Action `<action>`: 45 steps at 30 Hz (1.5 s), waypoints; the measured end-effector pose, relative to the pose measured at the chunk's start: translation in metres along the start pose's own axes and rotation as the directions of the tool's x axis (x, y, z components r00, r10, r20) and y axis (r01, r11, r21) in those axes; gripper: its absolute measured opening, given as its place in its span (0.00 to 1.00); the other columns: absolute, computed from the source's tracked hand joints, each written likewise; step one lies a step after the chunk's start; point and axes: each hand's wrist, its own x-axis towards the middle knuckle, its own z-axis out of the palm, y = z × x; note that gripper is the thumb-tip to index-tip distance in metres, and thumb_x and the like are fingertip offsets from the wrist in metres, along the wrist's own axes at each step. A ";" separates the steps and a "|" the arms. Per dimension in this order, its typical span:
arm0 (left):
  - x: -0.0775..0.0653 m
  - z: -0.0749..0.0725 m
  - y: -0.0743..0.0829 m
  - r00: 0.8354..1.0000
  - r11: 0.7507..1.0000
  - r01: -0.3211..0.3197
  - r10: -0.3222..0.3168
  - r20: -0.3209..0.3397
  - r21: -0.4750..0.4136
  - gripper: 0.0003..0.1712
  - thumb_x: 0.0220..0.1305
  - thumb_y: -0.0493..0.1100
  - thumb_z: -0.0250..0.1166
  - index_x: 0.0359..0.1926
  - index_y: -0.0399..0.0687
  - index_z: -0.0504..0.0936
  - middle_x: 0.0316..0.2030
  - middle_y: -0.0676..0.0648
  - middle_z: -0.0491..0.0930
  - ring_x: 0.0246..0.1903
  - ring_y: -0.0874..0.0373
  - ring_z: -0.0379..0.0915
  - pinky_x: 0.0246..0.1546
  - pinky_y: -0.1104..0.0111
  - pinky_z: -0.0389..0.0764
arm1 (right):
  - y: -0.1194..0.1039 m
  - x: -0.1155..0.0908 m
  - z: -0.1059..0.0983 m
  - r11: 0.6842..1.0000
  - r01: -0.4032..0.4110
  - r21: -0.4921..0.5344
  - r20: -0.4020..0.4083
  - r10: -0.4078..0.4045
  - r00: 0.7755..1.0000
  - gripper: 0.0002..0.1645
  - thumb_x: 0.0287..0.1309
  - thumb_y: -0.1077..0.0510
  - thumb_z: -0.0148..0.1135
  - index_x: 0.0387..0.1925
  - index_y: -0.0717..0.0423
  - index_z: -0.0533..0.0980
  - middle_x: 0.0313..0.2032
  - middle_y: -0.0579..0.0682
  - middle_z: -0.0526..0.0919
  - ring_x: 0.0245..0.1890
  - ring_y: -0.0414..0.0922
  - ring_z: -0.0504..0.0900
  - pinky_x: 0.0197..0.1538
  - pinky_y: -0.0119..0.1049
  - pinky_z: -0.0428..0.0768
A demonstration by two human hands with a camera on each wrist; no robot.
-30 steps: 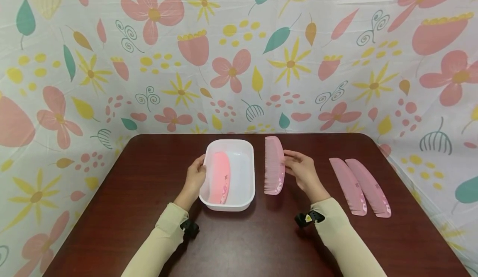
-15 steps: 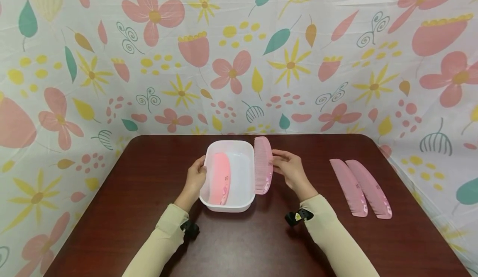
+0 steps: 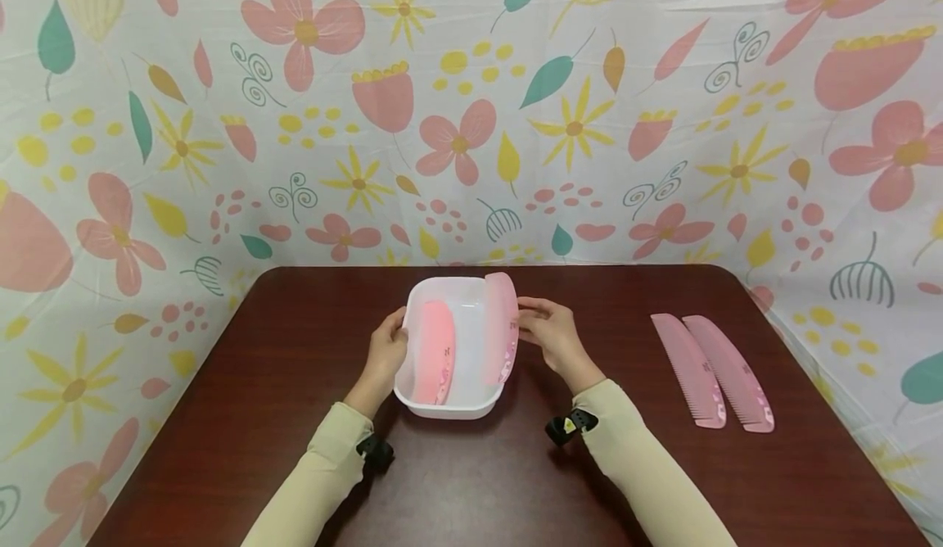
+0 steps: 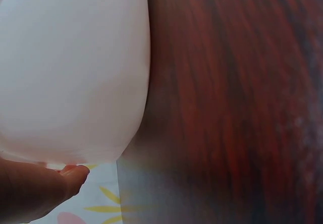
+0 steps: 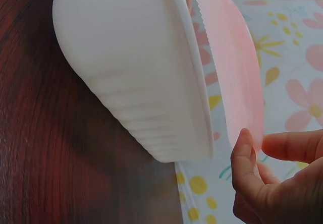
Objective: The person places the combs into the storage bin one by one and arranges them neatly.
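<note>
A white plastic basin (image 3: pixel 448 413) stands on the table, with one pink comb (image 3: pixel 439 354) lying in its left half. My left hand (image 3: pixel 384 359) grips the basin's left rim; in the left wrist view its fingertips show at the edge of the wall. Over the basin's right rim hangs a second pink comb (image 3: pixel 504 326), teeth towards the left. My right hand (image 3: pixel 554 341) pinches this comb by its curved back. In the right wrist view the held comb (image 5: pixel 234 65) is above the basin's rim and apart from it, between thumb and fingers.
Two more pink combs, the nearer-left comb (image 3: pixel 692 375) and the outer comb (image 3: pixel 733 375), lie side by side on the right of the dark wooden table (image 3: pixel 471 481). A flowered cloth (image 3: pixel 457 162) hangs behind the table.
My right hand has carried its comb leftwards, from beside the basin to over its right rim. My left hand and the basin stay in place.
</note>
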 end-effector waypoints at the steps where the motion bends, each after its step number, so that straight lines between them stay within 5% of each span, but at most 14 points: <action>1: 0.000 0.000 0.000 1.000 1.000 -0.003 0.003 0.000 0.002 0.26 0.71 0.30 0.45 0.69 0.35 0.62 0.65 0.33 0.65 0.64 0.42 0.62 0.64 0.53 0.65 | 0.000 0.000 0.001 1.000 0.000 -0.003 0.002 0.000 1.000 0.23 0.58 0.72 0.60 0.56 0.70 0.72 0.44 0.64 0.81 0.33 0.40 0.82 0.46 0.43 0.83; 21: -0.001 0.000 -0.001 1.000 0.999 -0.024 0.024 0.008 -0.021 0.26 0.70 0.29 0.45 0.69 0.33 0.61 0.65 0.32 0.65 0.63 0.41 0.63 0.65 0.52 0.64 | 0.012 0.001 0.013 0.998 -0.006 -0.059 -0.010 0.005 1.000 0.21 0.56 0.72 0.61 0.53 0.69 0.75 0.39 0.62 0.81 0.31 0.42 0.82 0.41 0.40 0.85; 34: 0.000 0.000 -0.001 1.000 1.000 -0.010 0.011 0.004 -0.025 0.27 0.70 0.30 0.45 0.69 0.34 0.61 0.65 0.33 0.65 0.63 0.42 0.63 0.64 0.53 0.65 | 0.013 0.001 0.016 0.995 0.004 -0.101 -0.004 -0.005 1.000 0.21 0.55 0.70 0.63 0.52 0.68 0.76 0.38 0.62 0.82 0.31 0.43 0.82 0.51 0.50 0.80; 45: -0.001 0.000 0.000 1.000 0.999 -0.011 0.011 0.006 -0.032 0.27 0.70 0.30 0.45 0.69 0.34 0.61 0.64 0.32 0.65 0.62 0.41 0.64 0.64 0.52 0.65 | 0.016 0.002 0.019 0.986 0.034 -0.166 0.011 -0.033 0.999 0.23 0.54 0.69 0.64 0.53 0.71 0.74 0.37 0.62 0.81 0.32 0.44 0.82 0.50 0.48 0.81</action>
